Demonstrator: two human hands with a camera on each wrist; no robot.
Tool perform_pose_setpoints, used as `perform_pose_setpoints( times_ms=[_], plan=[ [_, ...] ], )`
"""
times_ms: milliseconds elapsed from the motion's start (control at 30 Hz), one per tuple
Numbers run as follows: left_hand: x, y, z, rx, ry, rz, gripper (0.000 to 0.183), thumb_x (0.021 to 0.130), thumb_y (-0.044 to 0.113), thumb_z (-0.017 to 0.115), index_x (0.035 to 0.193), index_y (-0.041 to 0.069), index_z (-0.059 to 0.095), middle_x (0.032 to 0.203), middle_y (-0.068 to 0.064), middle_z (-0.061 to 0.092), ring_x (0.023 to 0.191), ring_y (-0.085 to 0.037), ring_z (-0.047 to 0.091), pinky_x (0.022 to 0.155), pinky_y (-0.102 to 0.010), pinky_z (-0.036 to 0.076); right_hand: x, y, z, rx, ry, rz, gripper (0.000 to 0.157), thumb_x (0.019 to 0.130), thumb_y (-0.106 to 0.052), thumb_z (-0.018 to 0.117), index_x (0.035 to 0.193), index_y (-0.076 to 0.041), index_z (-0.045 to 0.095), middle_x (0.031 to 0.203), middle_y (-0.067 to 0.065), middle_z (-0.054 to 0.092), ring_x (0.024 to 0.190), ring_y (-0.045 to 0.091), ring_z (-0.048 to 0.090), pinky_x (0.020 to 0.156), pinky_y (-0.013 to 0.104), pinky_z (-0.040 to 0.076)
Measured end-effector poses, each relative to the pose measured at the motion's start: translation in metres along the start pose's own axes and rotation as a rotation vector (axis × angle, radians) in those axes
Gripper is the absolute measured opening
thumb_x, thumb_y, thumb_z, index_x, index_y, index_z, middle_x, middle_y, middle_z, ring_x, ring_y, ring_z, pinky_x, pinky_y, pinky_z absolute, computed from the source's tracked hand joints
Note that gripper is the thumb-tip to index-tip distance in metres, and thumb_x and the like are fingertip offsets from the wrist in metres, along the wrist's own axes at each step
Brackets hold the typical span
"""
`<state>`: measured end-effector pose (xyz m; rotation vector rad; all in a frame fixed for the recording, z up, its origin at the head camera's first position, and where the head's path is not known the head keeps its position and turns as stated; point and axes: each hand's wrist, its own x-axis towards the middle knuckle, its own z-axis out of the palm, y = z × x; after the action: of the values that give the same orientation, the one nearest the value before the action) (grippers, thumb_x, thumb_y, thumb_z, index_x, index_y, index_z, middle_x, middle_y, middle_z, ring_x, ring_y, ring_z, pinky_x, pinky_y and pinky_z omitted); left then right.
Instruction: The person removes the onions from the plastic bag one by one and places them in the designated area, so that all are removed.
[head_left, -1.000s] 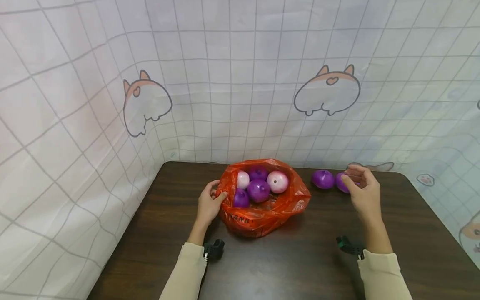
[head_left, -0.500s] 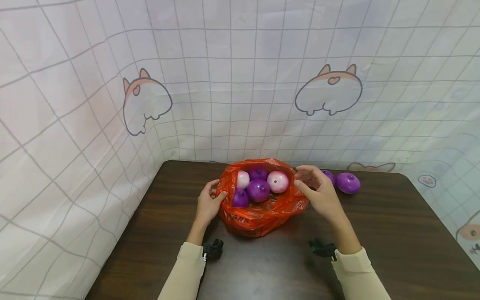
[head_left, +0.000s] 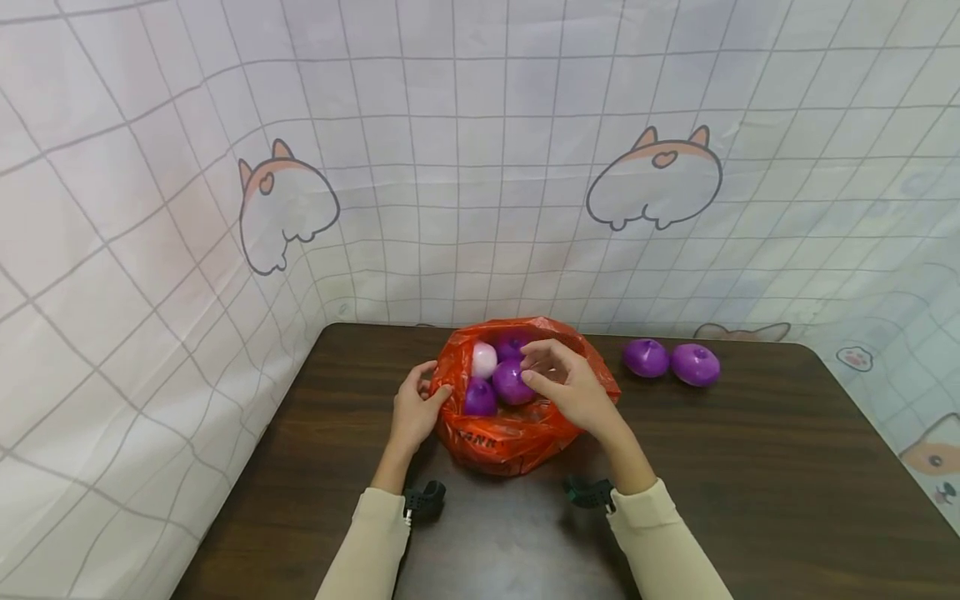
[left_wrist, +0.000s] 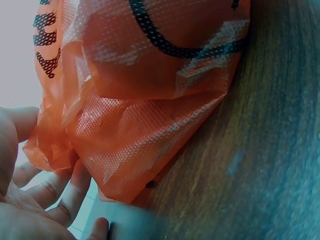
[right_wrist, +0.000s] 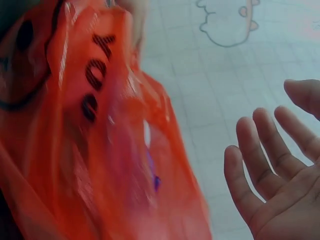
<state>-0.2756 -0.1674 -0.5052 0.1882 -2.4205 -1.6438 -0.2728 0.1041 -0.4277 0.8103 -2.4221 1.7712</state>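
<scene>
A red plastic bag [head_left: 498, 450] stands with its mouth open on the table. Inside it sit several onions, among them a white onion [head_left: 483, 359] and a glossy purple onion [head_left: 512, 385]. My left hand [head_left: 415, 410] grips the bag's left rim; in the left wrist view its thumb and fingers pinch the gathered orange-red plastic [left_wrist: 52, 142]. My right hand [head_left: 576, 393] hovers over the right side of the mouth, hiding part of the contents. In the right wrist view this hand [right_wrist: 285, 170] has its fingers spread and relaxed, with nothing in it, beside the bag.
Two purple onions, one [head_left: 646, 357] nearer the bag and another [head_left: 695, 365] to its right, lie at the back of the dark wooden table [head_left: 750, 467]. A white grid-patterned curtain [head_left: 480, 167] with cartoon corgis hangs right behind the table.
My right hand has moved left, from the two loose onions to above the bag's mouth, where it covers the pinkish-white onion. My left hand has kept its grip on the rim.
</scene>
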Motion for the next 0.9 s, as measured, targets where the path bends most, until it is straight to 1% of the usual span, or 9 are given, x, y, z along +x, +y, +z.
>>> perform_pose_setpoints(
  times_ms=[133, 300, 367, 500, 633, 767, 900],
  plan=[
    [-0.001, 0.000, 0.000, 0.000, -0.001, 0.002, 0.048, 0.094, 0.018, 0.073, 0.140, 0.014, 0.058, 0.098, -0.014, 0.070, 0.083, -0.021, 0.066, 0.073, -0.035, 0.058, 0.001, 0.006, 0.012, -0.007, -0.063, 0.033, 0.030, 0.099, -0.022, 0.068, 0.127, -0.013, 0.063, 0.121, 0.015, 0.066, 0.108, 0.027, 0.065, 0.094, 0.037, 0.053],
    [-0.004, -0.001, 0.002, -0.005, -0.012, -0.004, 0.049, 0.094, 0.017, 0.073, 0.140, 0.014, 0.058, 0.097, -0.014, 0.070, 0.082, -0.020, 0.067, 0.072, -0.034, 0.058, -0.004, 0.020, 0.021, -0.007, -0.118, 0.070, 0.028, 0.099, -0.018, 0.067, 0.126, -0.009, 0.063, 0.121, 0.018, 0.067, 0.106, 0.025, 0.065, 0.093, 0.029, 0.053],
    [-0.004, -0.001, 0.002, -0.005, -0.009, -0.002, 0.049, 0.093, 0.017, 0.073, 0.140, 0.014, 0.058, 0.096, -0.014, 0.070, 0.082, -0.021, 0.067, 0.071, -0.034, 0.058, -0.005, 0.025, 0.023, -0.027, -0.131, 0.068, 0.029, 0.099, -0.017, 0.067, 0.125, -0.006, 0.063, 0.120, 0.019, 0.068, 0.105, 0.024, 0.066, 0.092, 0.028, 0.053],
    [-0.005, 0.000, 0.001, 0.003, -0.004, -0.003, 0.048, 0.094, 0.018, 0.073, 0.140, 0.014, 0.059, 0.096, -0.013, 0.070, 0.082, -0.021, 0.067, 0.071, -0.034, 0.058, -0.006, 0.032, 0.026, -0.077, -0.143, 0.059, 0.032, 0.100, -0.019, 0.066, 0.125, 0.000, 0.063, 0.121, 0.021, 0.068, 0.106, 0.024, 0.067, 0.093, 0.032, 0.054],
    [-0.005, 0.001, 0.001, 0.011, -0.004, -0.017, 0.049, 0.093, 0.019, 0.074, 0.140, 0.015, 0.059, 0.096, -0.012, 0.070, 0.084, -0.022, 0.067, 0.071, -0.034, 0.057, -0.007, 0.038, 0.028, -0.119, -0.145, 0.074, 0.031, 0.102, -0.021, 0.063, 0.125, 0.000, 0.064, 0.118, 0.015, 0.070, 0.103, 0.022, 0.068, 0.090, 0.031, 0.055],
    [-0.003, 0.001, 0.001, 0.013, -0.004, -0.015, 0.049, 0.094, 0.019, 0.073, 0.140, 0.016, 0.058, 0.097, -0.012, 0.070, 0.084, -0.021, 0.067, 0.071, -0.033, 0.057, -0.006, 0.041, 0.031, -0.116, -0.164, 0.118, 0.026, 0.103, -0.017, 0.060, 0.124, -0.002, 0.064, 0.111, 0.016, 0.071, 0.095, 0.021, 0.070, 0.082, 0.027, 0.057],
    [-0.001, 0.001, 0.001, 0.009, 0.000, -0.011, 0.049, 0.094, 0.019, 0.073, 0.140, 0.016, 0.058, 0.097, -0.012, 0.070, 0.083, -0.021, 0.066, 0.071, -0.033, 0.057, -0.005, 0.041, 0.033, -0.107, -0.191, 0.133, 0.023, 0.103, -0.011, 0.059, 0.122, 0.000, 0.064, 0.111, 0.022, 0.070, 0.093, 0.022, 0.072, 0.080, 0.027, 0.058]
  ],
)
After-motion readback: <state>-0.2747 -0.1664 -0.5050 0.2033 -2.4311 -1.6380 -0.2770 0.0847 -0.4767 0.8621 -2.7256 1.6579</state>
